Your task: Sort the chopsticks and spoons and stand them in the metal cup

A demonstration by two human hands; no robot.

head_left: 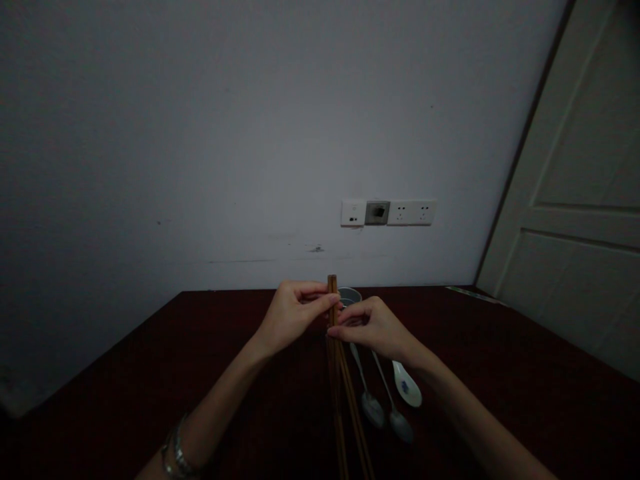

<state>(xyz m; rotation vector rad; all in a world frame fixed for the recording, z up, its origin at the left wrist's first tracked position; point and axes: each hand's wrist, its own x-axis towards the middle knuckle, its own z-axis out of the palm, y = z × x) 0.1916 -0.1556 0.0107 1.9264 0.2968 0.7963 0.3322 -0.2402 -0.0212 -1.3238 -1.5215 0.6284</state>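
My left hand (295, 315) and my right hand (373, 328) are closed side by side on a bundle of brown wooden chopsticks (336, 373), near its far end. The sticks run from the hands back toward me over the dark red table (150, 373). Right behind the hands stands a small grey cup (350, 295), partly hidden. Two metal spoons (373, 407) and a white ceramic spoon (407, 388) with a blue mark lie on the table under my right wrist.
A grey wall with a row of sockets (389, 213) rises behind the table. A pale door (575, 220) stands at the right. A bracelet (175, 457) is on my left wrist.
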